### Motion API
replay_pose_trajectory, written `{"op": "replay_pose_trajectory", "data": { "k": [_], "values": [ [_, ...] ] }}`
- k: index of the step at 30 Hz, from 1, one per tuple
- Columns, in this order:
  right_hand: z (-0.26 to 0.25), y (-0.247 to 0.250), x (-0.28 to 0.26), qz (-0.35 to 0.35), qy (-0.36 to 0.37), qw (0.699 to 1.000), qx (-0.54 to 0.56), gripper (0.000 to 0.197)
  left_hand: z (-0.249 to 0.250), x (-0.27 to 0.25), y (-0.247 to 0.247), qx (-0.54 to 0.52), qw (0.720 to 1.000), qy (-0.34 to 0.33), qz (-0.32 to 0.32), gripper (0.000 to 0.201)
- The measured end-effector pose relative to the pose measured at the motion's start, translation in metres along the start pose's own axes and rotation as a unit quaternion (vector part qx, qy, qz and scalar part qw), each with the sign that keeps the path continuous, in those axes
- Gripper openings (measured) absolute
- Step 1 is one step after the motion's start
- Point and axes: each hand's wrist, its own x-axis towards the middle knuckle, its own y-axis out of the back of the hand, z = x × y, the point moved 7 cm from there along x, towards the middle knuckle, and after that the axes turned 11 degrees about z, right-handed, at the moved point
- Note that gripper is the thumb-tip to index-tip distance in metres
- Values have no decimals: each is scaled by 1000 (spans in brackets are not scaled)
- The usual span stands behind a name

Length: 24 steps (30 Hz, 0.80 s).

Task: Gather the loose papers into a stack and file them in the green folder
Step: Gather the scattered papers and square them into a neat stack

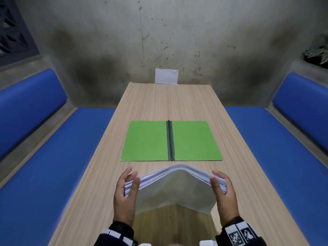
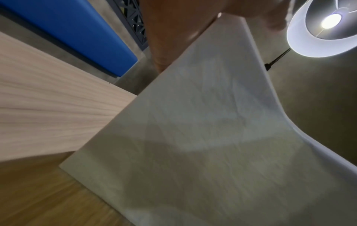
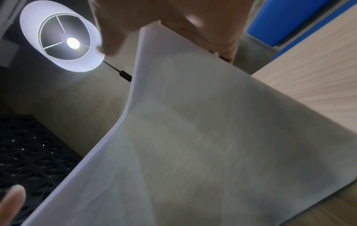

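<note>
The white paper stack (image 1: 175,189) stands on its lower edge on the wooden table (image 1: 168,103), close to me, bowed into an arch. My left hand (image 1: 130,181) holds its left edge, thumb on the near face and fingers behind. My right hand (image 1: 219,181) grips the right edge the same way. The green folder (image 1: 147,141) lies open and flat just beyond the stack, its dark spine (image 1: 170,139) in the middle. In the left wrist view the thumb (image 2: 170,38) lies along the paper stack (image 2: 212,137). The right wrist view also shows the paper stack (image 3: 222,145) bending under my fingers (image 3: 203,27).
A single white sheet (image 1: 166,76) leans against the concrete wall at the table's far end. Blue padded benches (image 1: 62,148) (image 1: 284,148) run along both sides of the table. A lit pendant lamp (image 2: 326,27) hangs overhead.
</note>
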Motion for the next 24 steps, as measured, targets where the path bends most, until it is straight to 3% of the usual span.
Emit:
{"op": "replay_pose_trajectory", "data": {
  "k": [3,4,6,9,11,14,17,19,21,22,24],
  "values": [
    [9,0,7,32,-39,999,13,75,-2,4,-1,-2,999,30,42,37],
    [11,0,10,41,-49,998,22,66,-4,6,0,-1,998,41,57,27],
    [14,2,14,56,-66,996,35,36,-8,8,0,-7,996,55,73,20],
    [12,4,18,66,-66,995,34,25,-11,12,2,-8,995,62,80,15],
    [10,2,15,47,-48,997,34,25,-9,14,1,-17,997,51,63,32],
    [15,1,9,-15,-9,1000,10,49,-11,12,0,-15,1000,21,-4,83],
    [30,4,2,-60,-9,998,-3,54,-37,7,2,54,995,61,-51,104],
    [37,7,2,-60,-16,998,5,38,-56,7,7,88,990,97,-48,103],
    [39,7,3,-51,-27,998,12,26,-58,6,6,82,988,126,-33,82],
    [39,6,3,-49,-38,998,25,28,-57,6,5,79,988,129,-22,70],
    [36,4,3,-44,-43,997,44,59,-50,6,4,94,989,112,-6,60]
  ]
}}
